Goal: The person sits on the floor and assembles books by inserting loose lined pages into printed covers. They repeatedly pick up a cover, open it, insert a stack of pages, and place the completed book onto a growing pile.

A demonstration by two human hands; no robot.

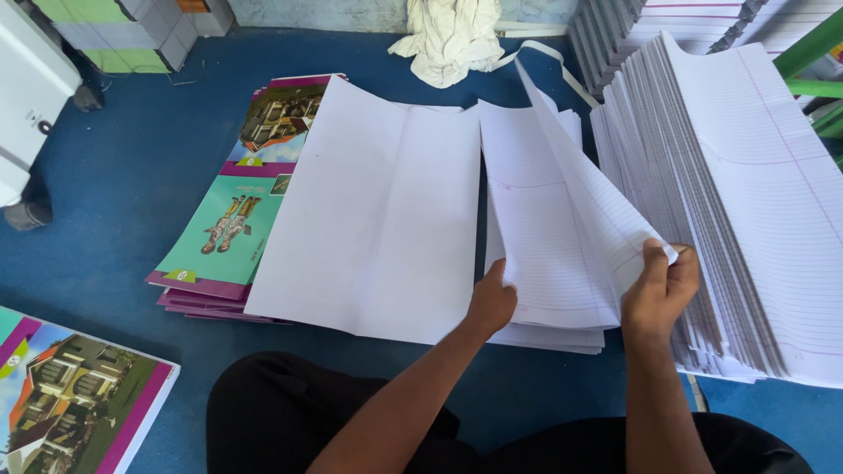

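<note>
My right hand (pixel 660 288) pinches the near corner of a bundle of folded ruled sheets (pixel 562 237), lifted and tilted above a low pile of the same sheets (pixel 549 337). My left hand (pixel 492 300) grips the bundle's near left edge with the thumb on top. Left of the bundle lies a blank white sheet (pixel 378 219) with fold creases, partly covering a stack of printed covers (pixel 230 230) in green and purple.
A big slanted stack of ruled sheets (pixel 746 202) stands on the right. More covers (pixel 75 395) lie at the near left. A white cloth (pixel 450 37) lies at the back on the blue floor (pixel 123 175). A grey machine (pixel 26 79) stands far left.
</note>
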